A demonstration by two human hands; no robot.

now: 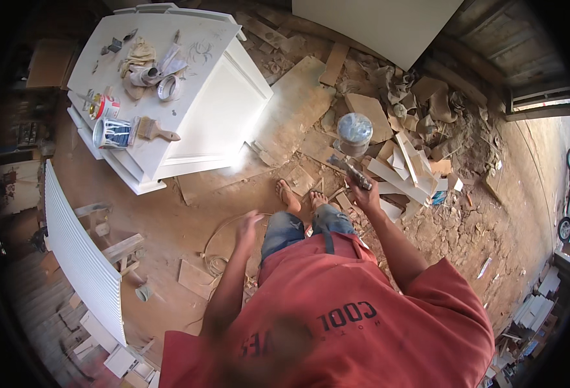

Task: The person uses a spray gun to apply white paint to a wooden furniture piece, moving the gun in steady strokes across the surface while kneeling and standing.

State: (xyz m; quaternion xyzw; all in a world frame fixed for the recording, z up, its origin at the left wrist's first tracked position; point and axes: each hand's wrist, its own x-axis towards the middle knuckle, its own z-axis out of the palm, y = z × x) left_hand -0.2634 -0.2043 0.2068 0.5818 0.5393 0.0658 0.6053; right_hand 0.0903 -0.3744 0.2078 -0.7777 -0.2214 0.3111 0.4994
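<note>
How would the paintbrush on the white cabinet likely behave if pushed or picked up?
Broad and flat-looking, the paintbrush would probably slide rather than roll. Its handle ends near an edge of the white cabinet, so a push that way might send it off. The wooden-looking handle suggests it is light and stiff to hold.

Along the left, a ribbed white panel (pixel 84 252); stands near a wooden trestle (pixel 123 247), with a pale cup (pixel 143 293) lying tipped over just beyond. At the upper edge, a broad pale board (pixel 369 26). On the brown dirt floor (pixel 456 226), a jumbled heap of wood offcuts (pixel 401 184). Far right, a wheeled thing (pixel 565 229), partly cut off; below, stacked white pieces (pixel 535 313).
</note>
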